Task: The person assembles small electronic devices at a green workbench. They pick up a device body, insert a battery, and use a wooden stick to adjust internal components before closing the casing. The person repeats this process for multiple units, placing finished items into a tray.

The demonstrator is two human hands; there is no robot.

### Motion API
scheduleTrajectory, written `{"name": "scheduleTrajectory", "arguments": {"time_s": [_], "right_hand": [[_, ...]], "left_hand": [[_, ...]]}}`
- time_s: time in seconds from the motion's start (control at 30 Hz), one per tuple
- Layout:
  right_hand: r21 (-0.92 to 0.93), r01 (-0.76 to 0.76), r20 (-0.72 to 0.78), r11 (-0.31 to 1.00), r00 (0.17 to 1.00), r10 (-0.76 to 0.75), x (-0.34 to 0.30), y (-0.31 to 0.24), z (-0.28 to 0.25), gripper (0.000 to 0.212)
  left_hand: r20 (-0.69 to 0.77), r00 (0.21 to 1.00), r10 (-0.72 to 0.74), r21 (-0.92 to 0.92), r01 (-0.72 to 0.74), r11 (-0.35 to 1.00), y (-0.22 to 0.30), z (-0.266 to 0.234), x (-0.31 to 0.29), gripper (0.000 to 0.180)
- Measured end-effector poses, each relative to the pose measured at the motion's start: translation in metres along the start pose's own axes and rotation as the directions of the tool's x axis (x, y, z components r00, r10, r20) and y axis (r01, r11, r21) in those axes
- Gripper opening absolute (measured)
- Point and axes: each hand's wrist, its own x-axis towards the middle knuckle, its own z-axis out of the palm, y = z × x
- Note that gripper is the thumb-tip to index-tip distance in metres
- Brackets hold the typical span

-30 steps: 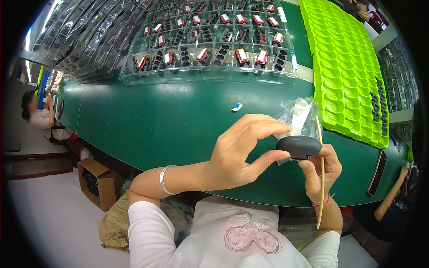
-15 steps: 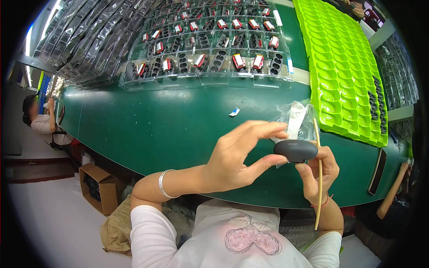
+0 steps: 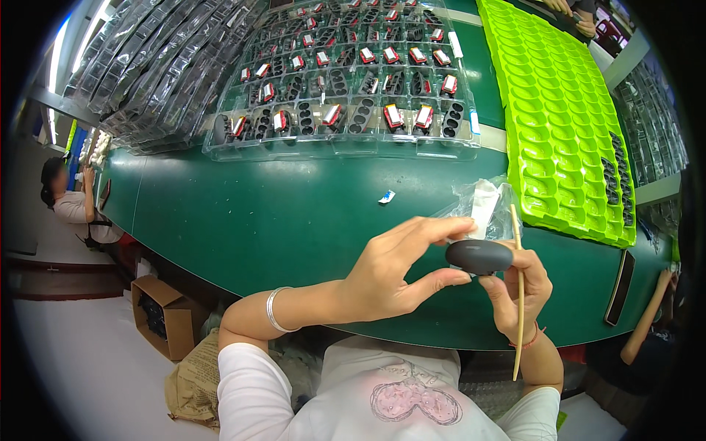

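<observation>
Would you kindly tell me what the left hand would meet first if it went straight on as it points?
The dark oval case held by the right hand, most likely; whether the left hand touches it is unclear.

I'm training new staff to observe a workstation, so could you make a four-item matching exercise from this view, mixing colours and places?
Column one
1. Rounded case
2. Thin stick
3. Cupped tray
4. Cardboard box

Column two
A. Bright green, at the right of the table
B. Brown, open, at the lower left beyond the table
C. Dark grey, between the left hand and right hand
D. Pale tan, running lengthwise past the right hand

Right pairs: 1-C, 2-D, 3-A, 4-B
</observation>
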Motion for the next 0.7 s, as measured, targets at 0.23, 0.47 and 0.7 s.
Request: {"name": "scheduleTrajectory", "arguments": {"time_s": [0.23, 0.47, 0.7], "right_hand": [[-0.133, 0.013, 0.013, 0.991, 1.000, -0.012, 0.007, -0.001, 0.005, 0.032], [-0.173, 0.058, 0.075, 0.983, 0.996, -0.046, 0.008, 0.000, 0.004, 0.030], [-0.204, 0.058, 0.096, 0.977, 0.995, -0.039, 0.009, -0.001, 0.004, 0.031]], "left_hand": [[-0.040, 0.992, -0.116, 0.233, 0.122, 0.965, -0.017, -0.043, 0.017, 0.041], [-0.596, 0.788, -0.156, 0.419, 0.471, 0.776, -0.105, -0.196, 0.038, 0.036], [-0.725, 0.679, -0.113, 0.609, 0.709, 0.356, -0.153, -0.280, 0.028, 0.036]]}}
